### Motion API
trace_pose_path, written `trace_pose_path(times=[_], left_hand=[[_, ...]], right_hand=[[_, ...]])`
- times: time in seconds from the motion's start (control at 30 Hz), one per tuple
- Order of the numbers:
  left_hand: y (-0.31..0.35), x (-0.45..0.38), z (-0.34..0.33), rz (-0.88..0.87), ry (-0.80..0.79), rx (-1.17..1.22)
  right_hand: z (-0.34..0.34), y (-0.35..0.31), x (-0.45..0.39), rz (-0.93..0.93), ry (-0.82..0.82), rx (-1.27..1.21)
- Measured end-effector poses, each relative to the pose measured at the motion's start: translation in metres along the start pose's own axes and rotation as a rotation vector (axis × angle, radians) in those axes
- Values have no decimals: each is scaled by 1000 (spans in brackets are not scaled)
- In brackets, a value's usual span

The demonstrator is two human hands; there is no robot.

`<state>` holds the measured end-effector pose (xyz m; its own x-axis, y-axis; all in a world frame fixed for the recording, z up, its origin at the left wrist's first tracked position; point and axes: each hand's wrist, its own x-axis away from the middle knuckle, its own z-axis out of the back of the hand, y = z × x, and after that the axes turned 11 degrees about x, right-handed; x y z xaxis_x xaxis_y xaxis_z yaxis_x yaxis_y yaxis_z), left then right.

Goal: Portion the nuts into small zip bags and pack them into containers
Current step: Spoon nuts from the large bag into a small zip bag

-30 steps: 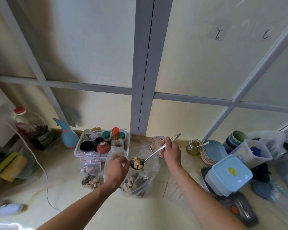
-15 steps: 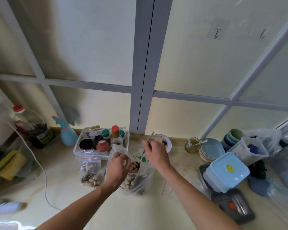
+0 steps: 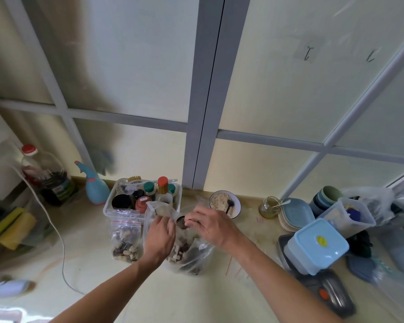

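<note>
Lower centre: left hand [image 3: 159,237] pinches bag [image 3: 187,252] mouth open, likely for filling; right hand [image 3: 211,226], fingers curled on spoon [image 3: 182,223], over nuts [image 3: 180,249] inside; left of it, filled zip bag [image 3: 126,238] stands ready; right, lidded container [image 3: 317,247] awaits packing; behind, bowl [image 3: 224,203]

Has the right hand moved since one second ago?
Yes. The right hand came down and left, away from the oat bowl, toward the bag of nuts.

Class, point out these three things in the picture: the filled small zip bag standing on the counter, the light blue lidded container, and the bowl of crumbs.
Small zip bag [image 3: 126,238], head view, on its clear front above the nuts.
Light blue container [image 3: 318,245], head view, on its lid.
Bowl [image 3: 219,199], head view, on the crumbs inside.
</note>
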<state>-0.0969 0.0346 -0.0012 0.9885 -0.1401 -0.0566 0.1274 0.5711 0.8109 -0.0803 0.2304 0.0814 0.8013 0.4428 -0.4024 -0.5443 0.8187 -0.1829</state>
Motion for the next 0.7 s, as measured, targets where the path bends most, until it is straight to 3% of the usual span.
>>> trace_pose_path(times=[0.3, 0.57, 0.7], left_hand=[[-4, 1, -5, 85, -57, -76], [-1, 14, 1, 3, 100, -78], [7, 18, 7, -5, 108, -77]], right_hand=[[5, 11, 1, -116, 181, -153], [11, 39, 6, -850, 551, -302], [2, 58, 16, -975, 458, -201]])
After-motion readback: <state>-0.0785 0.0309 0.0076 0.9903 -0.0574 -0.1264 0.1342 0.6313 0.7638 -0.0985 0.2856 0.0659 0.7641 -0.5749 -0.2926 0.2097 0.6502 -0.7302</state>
